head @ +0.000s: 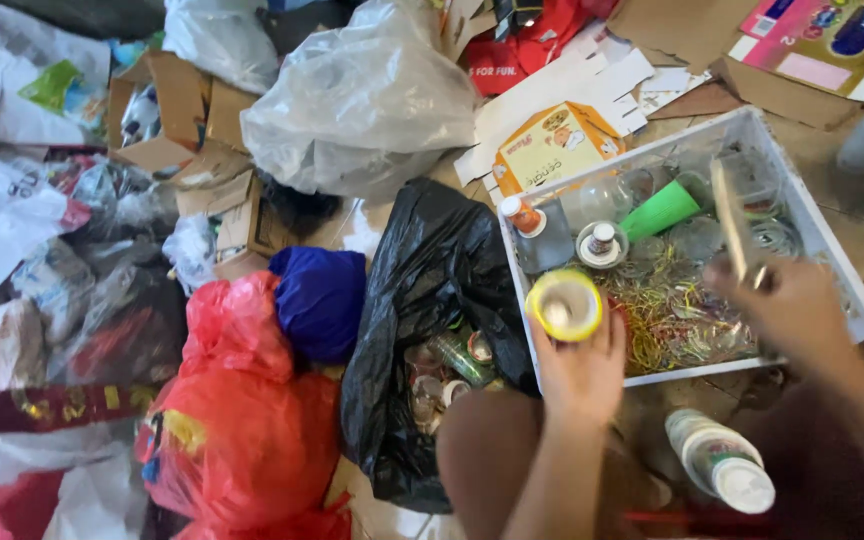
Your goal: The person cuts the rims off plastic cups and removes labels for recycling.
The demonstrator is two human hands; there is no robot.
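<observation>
Two hands over a white bin [832, 250]
Left hand [580, 368] grips a yellow cup [564, 304] at the bin's near-left edge; right hand [792, 305] pinches a flat strip [730, 215].

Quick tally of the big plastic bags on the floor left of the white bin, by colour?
Black bag, open, cans inside: 1
Red bag: 1
Blue bag: 1
Clear bag: 1
Total: 4
Others at the left edge are too jumbled to count.

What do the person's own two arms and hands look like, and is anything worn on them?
Both arms are bare up to the frame edge: no sleeves, gloves, watch or bracelets show. The left hand is sharp; the right hand is blurred, so rings cannot be told.
</observation>
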